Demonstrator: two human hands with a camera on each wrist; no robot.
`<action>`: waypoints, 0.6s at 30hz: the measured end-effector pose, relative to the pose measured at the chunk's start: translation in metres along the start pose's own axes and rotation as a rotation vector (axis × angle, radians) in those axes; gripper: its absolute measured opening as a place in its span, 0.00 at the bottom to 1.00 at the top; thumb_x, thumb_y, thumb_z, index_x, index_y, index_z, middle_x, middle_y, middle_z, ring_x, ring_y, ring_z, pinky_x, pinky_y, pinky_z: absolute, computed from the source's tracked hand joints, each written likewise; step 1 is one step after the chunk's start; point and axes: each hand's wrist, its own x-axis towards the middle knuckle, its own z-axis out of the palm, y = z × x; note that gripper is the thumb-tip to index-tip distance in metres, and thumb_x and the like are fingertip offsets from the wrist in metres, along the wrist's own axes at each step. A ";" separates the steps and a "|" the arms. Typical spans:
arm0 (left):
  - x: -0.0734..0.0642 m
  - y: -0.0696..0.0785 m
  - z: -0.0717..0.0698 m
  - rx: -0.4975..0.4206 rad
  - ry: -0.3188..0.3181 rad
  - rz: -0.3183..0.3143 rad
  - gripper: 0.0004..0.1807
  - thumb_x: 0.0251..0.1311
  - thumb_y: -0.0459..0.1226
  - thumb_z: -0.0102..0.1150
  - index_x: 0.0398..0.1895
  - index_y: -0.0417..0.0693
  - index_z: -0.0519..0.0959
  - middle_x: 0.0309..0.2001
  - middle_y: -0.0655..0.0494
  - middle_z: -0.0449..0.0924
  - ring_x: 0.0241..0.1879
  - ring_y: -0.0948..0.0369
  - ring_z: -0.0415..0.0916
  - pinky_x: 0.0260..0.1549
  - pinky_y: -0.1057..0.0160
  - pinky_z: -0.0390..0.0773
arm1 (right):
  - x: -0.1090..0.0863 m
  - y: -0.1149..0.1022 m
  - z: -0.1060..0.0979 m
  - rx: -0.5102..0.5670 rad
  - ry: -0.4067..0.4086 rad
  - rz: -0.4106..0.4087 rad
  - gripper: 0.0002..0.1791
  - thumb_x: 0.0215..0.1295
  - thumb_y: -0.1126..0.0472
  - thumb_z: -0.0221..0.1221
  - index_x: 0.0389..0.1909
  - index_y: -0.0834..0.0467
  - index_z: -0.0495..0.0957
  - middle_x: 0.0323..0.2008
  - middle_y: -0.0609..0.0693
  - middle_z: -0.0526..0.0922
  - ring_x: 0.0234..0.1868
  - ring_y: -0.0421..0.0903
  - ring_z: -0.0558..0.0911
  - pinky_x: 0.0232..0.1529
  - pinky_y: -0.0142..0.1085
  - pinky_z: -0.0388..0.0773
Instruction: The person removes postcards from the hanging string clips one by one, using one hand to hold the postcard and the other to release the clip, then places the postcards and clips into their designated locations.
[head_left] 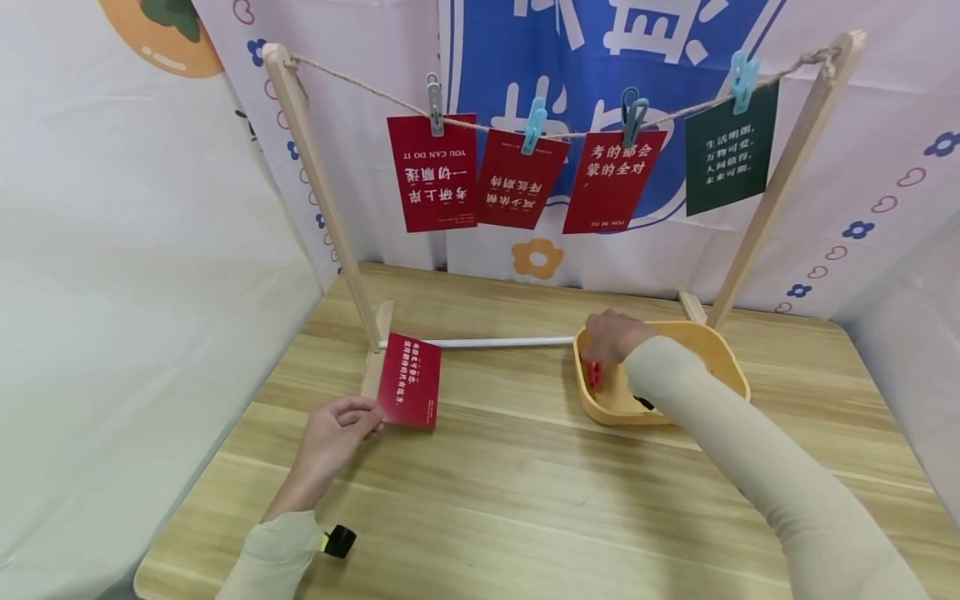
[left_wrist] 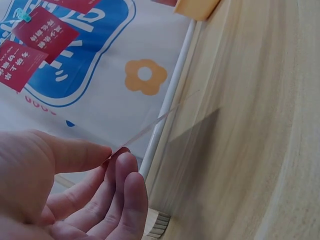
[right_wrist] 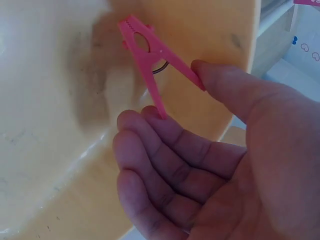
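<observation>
My left hand (head_left: 341, 431) pinches the near left corner of a red card (head_left: 409, 383) with white writing, between thumb and fingers. In the left wrist view that card (left_wrist: 150, 128) shows nearly edge-on, tilted above the tabletop. Over the yellow basket (head_left: 660, 417) is my right hand (head_left: 617, 335), its thumb and index finger on the two handle ends of a pink clothespin (head_left: 595, 373). Seen from the right wrist, the clothespin (right_wrist: 150, 60) points away from the palm, with the basket's wall behind it; its tips look closed.
A twine line (head_left: 360, 83) runs between two wooden posts (head_left: 787, 175). Clothespins hold several cards on it, including a red card (head_left: 438, 183) and a dark green card (head_left: 731, 150). A white rod (head_left: 502, 342) spans low between the posts. A printed cloth (head_left: 390, 250) hangs behind.
</observation>
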 end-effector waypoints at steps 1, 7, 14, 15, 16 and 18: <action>0.000 0.000 0.000 -0.004 -0.003 -0.002 0.17 0.74 0.36 0.62 0.58 0.32 0.79 0.47 0.44 0.91 0.43 0.61 0.87 0.46 0.67 0.88 | 0.001 0.000 0.001 -0.001 0.001 0.002 0.22 0.70 0.54 0.59 0.57 0.64 0.74 0.50 0.59 0.80 0.44 0.53 0.79 0.46 0.45 0.78; 0.001 -0.003 0.002 -0.012 -0.010 -0.008 0.17 0.74 0.35 0.62 0.58 0.31 0.79 0.45 0.46 0.91 0.41 0.63 0.87 0.44 0.68 0.88 | 0.005 -0.001 0.005 -0.017 0.013 0.010 0.21 0.69 0.57 0.58 0.57 0.64 0.75 0.52 0.59 0.80 0.44 0.54 0.79 0.47 0.46 0.77; 0.003 -0.012 0.003 -0.006 -0.006 -0.026 0.16 0.73 0.34 0.63 0.56 0.31 0.80 0.40 0.49 0.92 0.37 0.64 0.86 0.39 0.68 0.87 | 0.007 -0.006 0.007 -0.034 0.008 0.016 0.19 0.69 0.59 0.57 0.57 0.65 0.76 0.52 0.61 0.81 0.45 0.55 0.79 0.48 0.47 0.79; 0.003 -0.013 0.002 -0.007 -0.007 -0.027 0.16 0.73 0.34 0.63 0.56 0.31 0.80 0.40 0.50 0.92 0.37 0.65 0.86 0.39 0.69 0.87 | 0.008 -0.007 0.008 -0.033 -0.001 0.023 0.19 0.69 0.59 0.56 0.57 0.65 0.76 0.52 0.61 0.82 0.45 0.55 0.80 0.47 0.47 0.79; 0.004 -0.014 0.002 -0.008 -0.010 -0.028 0.16 0.73 0.34 0.63 0.56 0.31 0.80 0.40 0.50 0.92 0.37 0.65 0.85 0.39 0.69 0.87 | 0.008 -0.008 0.008 -0.031 -0.012 0.028 0.18 0.69 0.60 0.56 0.57 0.65 0.76 0.51 0.61 0.82 0.44 0.55 0.80 0.45 0.46 0.79; 0.004 -0.016 0.002 -0.008 -0.014 -0.030 0.16 0.73 0.34 0.63 0.57 0.31 0.80 0.40 0.49 0.92 0.37 0.64 0.85 0.38 0.69 0.87 | 0.009 -0.010 0.010 -0.033 -0.032 0.041 0.17 0.70 0.62 0.54 0.57 0.64 0.76 0.50 0.61 0.82 0.43 0.54 0.80 0.42 0.44 0.78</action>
